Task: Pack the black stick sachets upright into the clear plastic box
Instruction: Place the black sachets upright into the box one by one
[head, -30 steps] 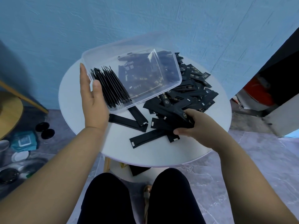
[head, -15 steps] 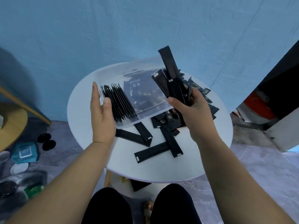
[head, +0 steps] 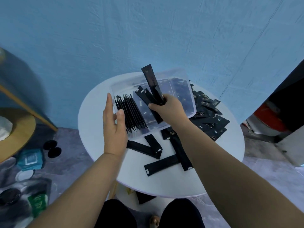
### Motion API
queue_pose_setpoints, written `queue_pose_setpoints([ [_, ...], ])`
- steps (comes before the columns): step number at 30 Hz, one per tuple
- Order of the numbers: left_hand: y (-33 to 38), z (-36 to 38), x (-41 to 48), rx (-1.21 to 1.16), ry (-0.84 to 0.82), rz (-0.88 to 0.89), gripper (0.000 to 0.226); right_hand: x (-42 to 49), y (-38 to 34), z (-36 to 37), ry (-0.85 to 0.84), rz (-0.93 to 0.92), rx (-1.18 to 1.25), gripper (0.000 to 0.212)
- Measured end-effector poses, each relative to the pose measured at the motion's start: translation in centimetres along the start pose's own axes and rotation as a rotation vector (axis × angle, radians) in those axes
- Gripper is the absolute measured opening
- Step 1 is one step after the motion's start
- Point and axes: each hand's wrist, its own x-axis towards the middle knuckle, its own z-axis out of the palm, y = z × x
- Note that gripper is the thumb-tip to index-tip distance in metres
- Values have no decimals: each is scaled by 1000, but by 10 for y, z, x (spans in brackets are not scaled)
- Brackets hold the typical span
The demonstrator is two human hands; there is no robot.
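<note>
The clear plastic box (head: 191,102) sits tilted on the round white table (head: 95,122). A row of black stick sachets (head: 130,115) stands on edge at its left end. My left hand (head: 114,124) holds the box's left wall, thumb inside against that row, fingers straight along the outside. My right hand (head: 167,108) grips a small bundle of sachets (head: 150,83) over the box's middle, their upper ends fanned upward. A pile of loose sachets (head: 209,117) lies right of the box, and three flat ones (head: 162,163) lie near the front.
A blue wall stands behind the table. My knees are under the table's front edge. On the floor at left lie a wooden stool, a teal pack (head: 30,159), two black discs (head: 52,148) and other clutter. A dark doorway with a red object is at right.
My right hand picked a bundle of sachets from the pile, lifted it and carried it left over the box. My left hand has stayed on the box's left wall.
</note>
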Motion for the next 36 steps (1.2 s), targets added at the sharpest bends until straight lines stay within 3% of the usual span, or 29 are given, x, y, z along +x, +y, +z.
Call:
queue_pose_setpoints([
  [3, -2, 0, 1, 5, 2, 17, 45, 4, -2, 2, -31, -4, -82, 12],
  [6, -2, 0, 2, -1, 3, 21, 47, 8, -2, 5, -12, -10, -130, 28],
  [9, -3, 1, 2, -4, 2, 26, 47, 7, -2, 4, -5, -15, -124, 25],
  [12, -4, 1, 2, -3, -7, 33, 47, 5, -2, 2, -17, 6, -46, 9],
  [17, -5, 1, 3, -1, -11, 39, 48, 1, -4, -1, -184, 76, 215, 11],
  [23, -4, 1, 3, -5, -10, 33, 48, 6, -2, 5, -86, 64, 35, 29],
  [36, -6, 2, 4, 8, -8, 56, 49, 12, 4, 7, -64, 7, -135, 15],
])
